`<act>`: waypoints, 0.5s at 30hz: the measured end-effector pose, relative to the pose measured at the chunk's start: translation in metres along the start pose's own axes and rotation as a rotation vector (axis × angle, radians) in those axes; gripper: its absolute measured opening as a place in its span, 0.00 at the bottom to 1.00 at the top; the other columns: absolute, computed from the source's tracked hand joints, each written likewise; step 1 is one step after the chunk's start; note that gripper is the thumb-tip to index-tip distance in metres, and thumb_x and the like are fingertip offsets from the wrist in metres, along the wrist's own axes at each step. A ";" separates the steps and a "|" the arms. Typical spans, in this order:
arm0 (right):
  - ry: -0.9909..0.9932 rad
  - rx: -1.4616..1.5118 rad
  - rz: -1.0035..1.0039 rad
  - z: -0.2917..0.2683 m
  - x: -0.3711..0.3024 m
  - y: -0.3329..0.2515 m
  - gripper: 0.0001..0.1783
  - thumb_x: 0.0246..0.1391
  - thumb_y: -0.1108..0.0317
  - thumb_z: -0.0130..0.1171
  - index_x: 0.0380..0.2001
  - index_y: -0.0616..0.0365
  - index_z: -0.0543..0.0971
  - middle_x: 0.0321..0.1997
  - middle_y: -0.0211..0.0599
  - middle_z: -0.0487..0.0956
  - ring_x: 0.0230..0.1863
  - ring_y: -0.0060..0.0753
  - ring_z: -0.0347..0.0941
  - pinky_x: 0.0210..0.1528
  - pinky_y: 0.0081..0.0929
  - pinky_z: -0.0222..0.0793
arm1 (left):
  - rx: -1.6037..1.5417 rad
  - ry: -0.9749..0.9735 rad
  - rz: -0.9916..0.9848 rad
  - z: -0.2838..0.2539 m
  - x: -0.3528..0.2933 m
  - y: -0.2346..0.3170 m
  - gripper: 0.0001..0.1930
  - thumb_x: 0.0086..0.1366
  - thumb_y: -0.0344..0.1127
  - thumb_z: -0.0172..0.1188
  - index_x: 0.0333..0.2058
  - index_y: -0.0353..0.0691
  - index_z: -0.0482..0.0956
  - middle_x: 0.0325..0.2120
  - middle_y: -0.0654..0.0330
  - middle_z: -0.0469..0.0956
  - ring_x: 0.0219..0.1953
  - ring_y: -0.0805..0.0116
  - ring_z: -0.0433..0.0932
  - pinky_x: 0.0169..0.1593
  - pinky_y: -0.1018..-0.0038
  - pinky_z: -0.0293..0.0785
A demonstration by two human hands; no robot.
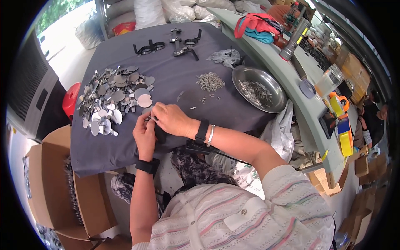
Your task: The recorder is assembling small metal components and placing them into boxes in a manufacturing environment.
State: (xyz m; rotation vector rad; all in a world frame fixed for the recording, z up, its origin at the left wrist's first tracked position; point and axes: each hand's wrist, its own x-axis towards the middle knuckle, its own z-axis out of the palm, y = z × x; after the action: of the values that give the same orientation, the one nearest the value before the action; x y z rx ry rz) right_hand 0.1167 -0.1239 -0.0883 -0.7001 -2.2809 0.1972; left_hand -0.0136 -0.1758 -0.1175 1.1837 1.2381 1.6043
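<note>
Fingers of right hand (171,118) pinch a small silvery metal piece (153,119) against left hand (145,135), which grips a dark part; pile of round mirror discs (114,98) lies up-left, nearer the left.

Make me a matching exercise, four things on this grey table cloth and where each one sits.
Things:
1. metal bowl
2. pile of mirror pieces
3. black frames
4. heap of small metal clips

Places:
A. far edge of the cloth
B. left of the hands
C. right edge, by the shelf
D. middle, just left of the bowl

Pairs: 1-C, 2-B, 3-A, 4-D
</note>
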 end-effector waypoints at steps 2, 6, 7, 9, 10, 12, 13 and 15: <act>0.025 0.082 0.020 -0.002 0.001 0.001 0.11 0.44 0.74 0.61 0.30 0.59 0.69 0.31 0.41 0.73 0.33 0.49 0.74 0.32 0.41 0.69 | 0.019 0.002 0.020 -0.001 0.002 -0.005 0.10 0.65 0.27 0.49 0.43 0.34 0.75 0.18 0.69 0.70 0.15 0.86 0.62 0.16 0.85 0.57; 0.042 0.144 0.122 -0.020 0.010 0.022 0.07 0.48 0.67 0.59 0.26 0.58 0.73 0.28 0.42 0.75 0.35 0.51 0.73 0.35 0.42 0.68 | 0.012 0.033 0.011 -0.002 0.005 -0.014 0.09 0.66 0.28 0.49 0.42 0.35 0.75 0.19 0.66 0.75 0.15 0.86 0.65 0.16 0.86 0.57; 0.001 0.076 0.139 -0.028 0.014 0.032 0.05 0.47 0.69 0.59 0.26 0.57 0.74 0.28 0.42 0.75 0.35 0.50 0.74 0.35 0.42 0.69 | 0.012 0.042 0.013 -0.004 0.005 -0.014 0.09 0.66 0.28 0.49 0.42 0.35 0.75 0.19 0.66 0.75 0.15 0.86 0.65 0.16 0.86 0.57; -0.107 -0.089 0.092 -0.038 0.014 0.063 0.04 0.45 0.72 0.58 0.26 0.57 0.75 0.29 0.42 0.76 0.35 0.51 0.74 0.36 0.42 0.69 | 0.066 0.024 -0.001 -0.004 0.008 -0.014 0.10 0.66 0.29 0.49 0.43 0.37 0.74 0.21 0.63 0.78 0.14 0.86 0.66 0.15 0.86 0.57; -0.109 -0.088 0.093 -0.041 0.012 0.076 0.04 0.45 0.72 0.58 0.26 0.57 0.75 0.29 0.42 0.76 0.35 0.51 0.74 0.36 0.42 0.69 | 0.065 0.024 -0.003 -0.003 0.008 -0.014 0.10 0.66 0.29 0.49 0.43 0.37 0.74 0.21 0.63 0.78 0.14 0.86 0.66 0.15 0.86 0.57; -0.355 -0.302 0.091 -0.048 0.013 0.087 0.04 0.43 0.74 0.57 0.26 0.58 0.76 0.30 0.43 0.77 0.35 0.52 0.74 0.36 0.42 0.70 | 0.051 0.033 -0.027 -0.001 0.007 -0.009 0.09 0.66 0.29 0.49 0.43 0.37 0.75 0.19 0.63 0.78 0.14 0.86 0.65 0.15 0.85 0.57; -0.357 -0.301 0.087 -0.048 0.012 0.090 0.04 0.43 0.74 0.57 0.26 0.58 0.76 0.30 0.43 0.77 0.35 0.52 0.74 0.36 0.42 0.70 | 0.050 0.039 -0.027 0.000 0.007 -0.008 0.09 0.66 0.29 0.49 0.43 0.37 0.75 0.19 0.63 0.78 0.14 0.86 0.65 0.15 0.85 0.57; -0.462 -0.436 -0.025 -0.049 0.014 0.088 0.03 0.43 0.75 0.55 0.25 0.60 0.76 0.29 0.45 0.77 0.34 0.50 0.76 0.35 0.40 0.72 | 0.022 0.070 -0.026 0.000 0.005 -0.007 0.09 0.63 0.26 0.51 0.41 0.37 0.75 0.15 0.70 0.71 0.14 0.87 0.61 0.16 0.83 0.56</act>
State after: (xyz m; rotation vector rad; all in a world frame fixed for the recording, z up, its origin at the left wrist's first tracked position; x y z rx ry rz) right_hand 0.1803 -0.0459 -0.0737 -0.9190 -2.8136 -0.1786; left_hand -0.0143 -0.1693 -0.1235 1.1289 1.3140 1.6292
